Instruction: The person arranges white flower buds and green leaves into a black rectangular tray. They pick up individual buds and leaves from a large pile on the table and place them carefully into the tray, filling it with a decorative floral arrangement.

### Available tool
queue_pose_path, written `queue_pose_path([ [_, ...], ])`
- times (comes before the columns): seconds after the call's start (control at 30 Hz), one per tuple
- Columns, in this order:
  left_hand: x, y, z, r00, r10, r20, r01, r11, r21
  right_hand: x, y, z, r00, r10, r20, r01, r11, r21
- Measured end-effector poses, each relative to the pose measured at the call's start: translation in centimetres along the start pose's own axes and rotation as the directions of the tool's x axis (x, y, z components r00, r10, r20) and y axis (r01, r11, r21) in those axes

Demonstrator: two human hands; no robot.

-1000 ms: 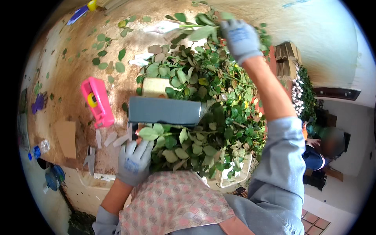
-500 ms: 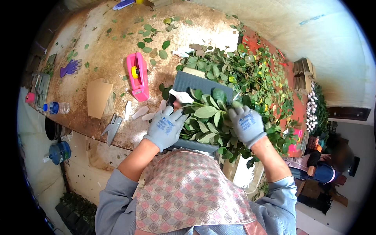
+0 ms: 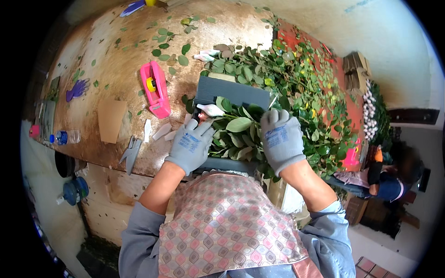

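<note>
Both gloved hands press a bunch of leafy stems (image 3: 238,132) onto the dark tray (image 3: 232,92) at the near table edge — left hand (image 3: 190,146) closed on the stem ends, right hand (image 3: 280,139) spread flat over the leaves — so a loosened grip could let stems slide off toward the person.

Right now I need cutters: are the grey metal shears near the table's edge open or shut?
Open: the grey metal shears lie with blades spread apart on the brown table.
</note>
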State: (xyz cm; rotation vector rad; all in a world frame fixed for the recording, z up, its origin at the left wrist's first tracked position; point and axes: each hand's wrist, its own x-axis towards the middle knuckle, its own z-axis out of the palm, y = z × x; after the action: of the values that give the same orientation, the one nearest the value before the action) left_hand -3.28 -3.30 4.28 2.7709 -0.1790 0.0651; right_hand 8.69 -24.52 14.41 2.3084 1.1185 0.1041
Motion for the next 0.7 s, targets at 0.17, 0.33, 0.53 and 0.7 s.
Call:
queue_pose_path([
  [0.17,0.4,0.2,-0.4,0.999,-0.019,0.035,0.02,1.0,-0.015,2.5,-2.8,-3.7,0.953,-0.138,-0.269,0.231,0.908,0.351],
  [0.33,0.4,-0.2,-0.6,0.999,0.015,0.031,-0.015,1.0,-0.012,6.9,-5.9,3.5,0.961,-0.078,-0.265,0.184,0.896,0.403],
  [0.53,3.2,-1.7,-3.8,0.993,0.007,-0.12,0.012,0.988,0.157,7.3,-5.6,5.9,0.93,-0.085,-0.358,0.241,0.876,0.418],
  [0.7,5.3,-4.1,-3.0,0.996,0.084,-0.014,-0.074,0.931,0.358,7.5,-5.6,7.1,0.885,-0.118,-0.451,0.302,0.882,0.362],
])
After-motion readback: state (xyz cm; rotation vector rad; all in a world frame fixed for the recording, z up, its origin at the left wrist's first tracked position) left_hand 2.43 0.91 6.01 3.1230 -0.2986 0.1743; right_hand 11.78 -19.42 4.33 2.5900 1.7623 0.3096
